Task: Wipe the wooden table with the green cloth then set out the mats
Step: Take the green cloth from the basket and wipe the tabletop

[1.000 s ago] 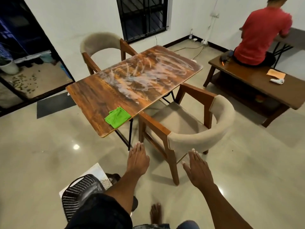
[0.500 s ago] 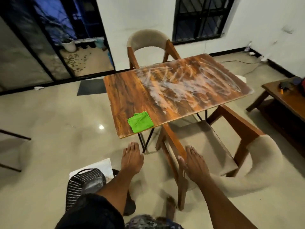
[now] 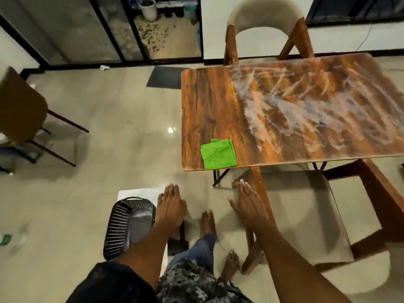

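Head view shows both hands held out flat with straight fingers, the left hand [image 3: 170, 204] and right hand [image 3: 249, 204] holding nothing, short of the wooden table [image 3: 218, 101]. Folded green cloth [image 3: 219, 153] lies at its near-left corner; the table's right end, smeared white, is cut off.

Padded chair [image 3: 265, 25], wooden frame, beige curved back, at the far side. Second padded chair [image 3: 306, 215], beige seat, wooden arms, at the near side, seat partly tucked under. Black perforated basket [image 3: 127, 224] on the floor, standing on a white sheet [image 3: 140, 192]. Dark doormat [image 3: 165, 77] before the glass doors [image 3: 72, 31]. Brown chair [image 3: 19, 106] with thin dark legs at left. White plant pot [image 3: 148, 9] outside. Glossy beige tiled floor [image 3: 109, 127].
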Demonstrator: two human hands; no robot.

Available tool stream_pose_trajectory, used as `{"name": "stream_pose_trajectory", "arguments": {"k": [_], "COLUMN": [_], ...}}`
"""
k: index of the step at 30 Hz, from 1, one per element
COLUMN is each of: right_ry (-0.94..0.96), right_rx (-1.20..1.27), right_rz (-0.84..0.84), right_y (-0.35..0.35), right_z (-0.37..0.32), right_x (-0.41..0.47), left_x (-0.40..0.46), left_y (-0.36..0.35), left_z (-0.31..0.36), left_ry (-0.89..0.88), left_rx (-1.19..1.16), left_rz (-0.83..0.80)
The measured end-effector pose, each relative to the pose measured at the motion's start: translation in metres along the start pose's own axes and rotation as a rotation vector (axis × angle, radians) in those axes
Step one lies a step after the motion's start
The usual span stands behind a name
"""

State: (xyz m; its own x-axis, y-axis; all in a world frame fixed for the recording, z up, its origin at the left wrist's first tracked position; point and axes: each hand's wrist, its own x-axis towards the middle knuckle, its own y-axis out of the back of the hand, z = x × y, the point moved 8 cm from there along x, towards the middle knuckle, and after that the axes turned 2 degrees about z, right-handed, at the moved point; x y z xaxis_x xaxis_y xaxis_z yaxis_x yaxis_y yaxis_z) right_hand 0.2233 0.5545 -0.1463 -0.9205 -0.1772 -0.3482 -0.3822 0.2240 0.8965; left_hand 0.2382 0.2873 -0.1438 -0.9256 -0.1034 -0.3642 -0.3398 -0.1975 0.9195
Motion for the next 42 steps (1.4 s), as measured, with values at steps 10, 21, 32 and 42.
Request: {"name": "stream_pose_trajectory", "arguments": {"k": [10,21,32,42], "right_ry": [0.053,-0.055,0.08,-0.382], "right_rx": [0.078,-0.053,0.031,-0.115], "right_rz": [0.062,0.215,0.205,0.366], "right_y": [0.038,-0.056,-0.079,0.004], "right_z": [-0.024,-0.042,-0.095,0.165], "right_x": [0.181,0.276,0.289,0.271], "left_x": [0.123,0.247,0.266,0.299], "left_y": [0.015,-0.031,-0.028,-0.056], "left_z": [-0.032,-0.055,0.006,0.174], "left_ry": [0.11,0.165,0.073,-0.349], "left_rx": [-0.167,-0.444,-0.306,-0.136], "left_rz": [0.055,0.355,0.432,0.288]}}
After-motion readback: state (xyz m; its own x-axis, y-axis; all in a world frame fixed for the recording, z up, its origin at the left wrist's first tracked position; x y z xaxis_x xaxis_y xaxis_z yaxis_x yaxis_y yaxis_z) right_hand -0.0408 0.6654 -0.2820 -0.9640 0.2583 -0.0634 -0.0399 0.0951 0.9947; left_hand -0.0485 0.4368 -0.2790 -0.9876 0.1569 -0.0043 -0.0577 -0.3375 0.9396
